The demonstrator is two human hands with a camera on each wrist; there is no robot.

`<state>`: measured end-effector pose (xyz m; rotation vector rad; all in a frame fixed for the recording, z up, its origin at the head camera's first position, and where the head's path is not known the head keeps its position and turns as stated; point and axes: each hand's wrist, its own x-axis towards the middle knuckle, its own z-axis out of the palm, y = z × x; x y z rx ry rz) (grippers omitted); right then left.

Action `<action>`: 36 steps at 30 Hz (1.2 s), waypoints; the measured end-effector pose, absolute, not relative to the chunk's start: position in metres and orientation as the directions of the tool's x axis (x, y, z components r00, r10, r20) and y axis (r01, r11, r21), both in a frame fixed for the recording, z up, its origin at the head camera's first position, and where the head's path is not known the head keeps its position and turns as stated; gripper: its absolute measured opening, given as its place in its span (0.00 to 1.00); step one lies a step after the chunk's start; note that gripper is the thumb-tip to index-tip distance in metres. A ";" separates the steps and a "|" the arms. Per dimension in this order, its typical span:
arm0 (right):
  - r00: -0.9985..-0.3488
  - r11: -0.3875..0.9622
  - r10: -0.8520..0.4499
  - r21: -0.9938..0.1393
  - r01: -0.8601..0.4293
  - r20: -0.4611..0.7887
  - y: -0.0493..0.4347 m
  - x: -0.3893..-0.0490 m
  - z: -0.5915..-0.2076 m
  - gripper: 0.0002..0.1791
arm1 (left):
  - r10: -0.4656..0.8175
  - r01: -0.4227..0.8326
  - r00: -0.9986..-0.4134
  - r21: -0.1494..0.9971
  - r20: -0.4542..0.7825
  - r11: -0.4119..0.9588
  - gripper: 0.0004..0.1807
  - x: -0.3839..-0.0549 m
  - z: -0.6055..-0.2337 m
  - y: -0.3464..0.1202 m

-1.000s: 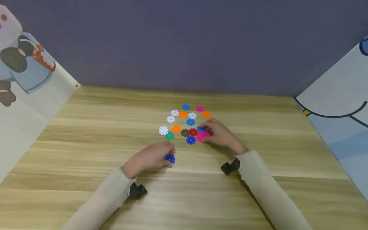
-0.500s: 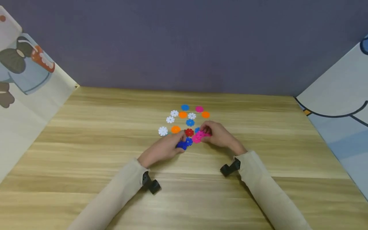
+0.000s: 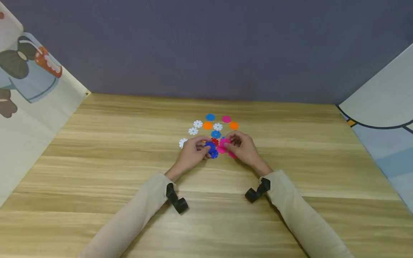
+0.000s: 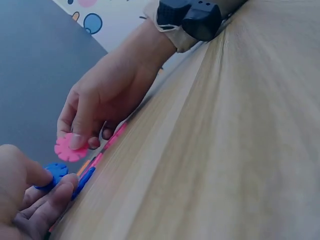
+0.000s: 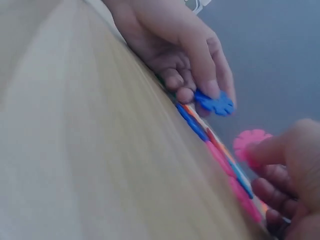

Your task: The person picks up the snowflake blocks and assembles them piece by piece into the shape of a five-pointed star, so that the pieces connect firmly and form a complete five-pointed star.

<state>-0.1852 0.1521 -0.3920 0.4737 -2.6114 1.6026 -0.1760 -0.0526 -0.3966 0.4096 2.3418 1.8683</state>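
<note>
My left hand [image 3: 192, 153] pinches a dark blue notched snowflake disc [image 3: 210, 147] between thumb and fingers. Facing it, my right hand [image 3: 244, 149] holds a pink notched snowflake disc [image 3: 224, 143] in the same kind of pinch. Both wrist views show the pink disc [image 4: 66, 149] and the blue disc [image 5: 220, 104] raised above the table, a small gap apart. Under the hands lie another dark blue disc [image 3: 213, 154], a red disc [image 3: 215, 142] and more pink pieces, partly covered by the fingers.
Beyond the hands, several loose discs lie flat on the wooden table [image 3: 129, 143]: blue [image 3: 210, 117], magenta [image 3: 226, 119], orange [image 3: 233, 125] and white [image 3: 198, 124]. A dark wall [image 3: 206, 50] rises behind the table. Printed panels stand at both sides.
My left hand has come right and up with the blue disc, toward the right hand. The right hand has lifted a pink disc off the group.
</note>
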 end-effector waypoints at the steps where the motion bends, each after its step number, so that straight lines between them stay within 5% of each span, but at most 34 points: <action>1: -0.956 0.400 -0.217 -0.876 -0.272 0.197 0.151 -0.185 -0.393 0.08 | 0.279 0.132 -0.957 0.975 0.079 0.177 0.14 -0.177 -0.396 -0.051; 24: -0.951 0.263 -0.160 -0.917 -0.299 0.264 0.144 -0.177 -0.394 0.07 | 0.212 0.101 -0.974 0.993 0.086 0.065 0.12 -0.176 -0.389 -0.046; 36: -0.958 0.258 -0.140 -0.925 -0.279 0.250 0.146 -0.174 -0.394 0.07 | 0.271 0.114 -0.960 0.986 0.078 0.119 0.14 -0.170 -0.387 -0.048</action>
